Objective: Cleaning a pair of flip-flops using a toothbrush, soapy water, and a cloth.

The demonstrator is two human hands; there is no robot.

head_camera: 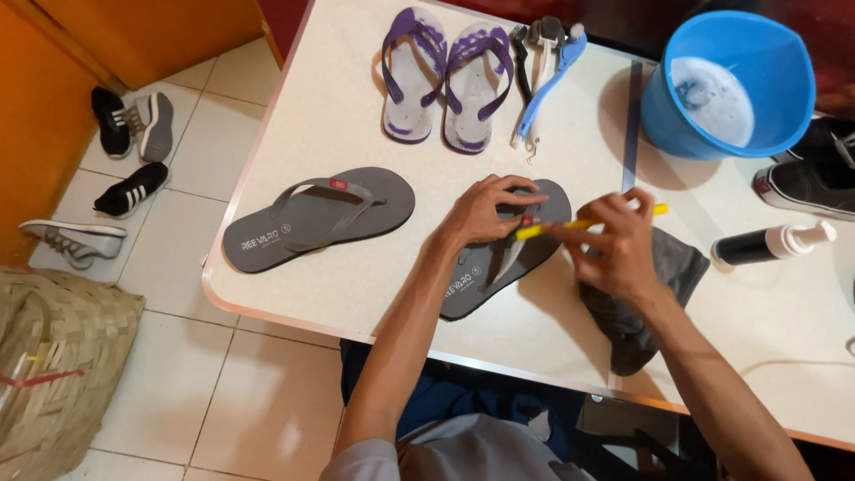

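You get warm, even indoor light w/ soft shadows under the hands; slight motion blur there, wide-angle bending at edges.

On the table (356, 294) lie two grey flip-flops, one (316, 216) near the left edge and one (499, 258) near the front edge; two purple flip-flops (445, 76) and a bunch of brushes (545, 67), number unclear, at the far edge; one blue bucket (730, 85); one pump bottle (770, 243); one dark cloth (655, 294); one yellow toothbrush (583, 223). Four loose shoes (125, 169) lie on the floor.
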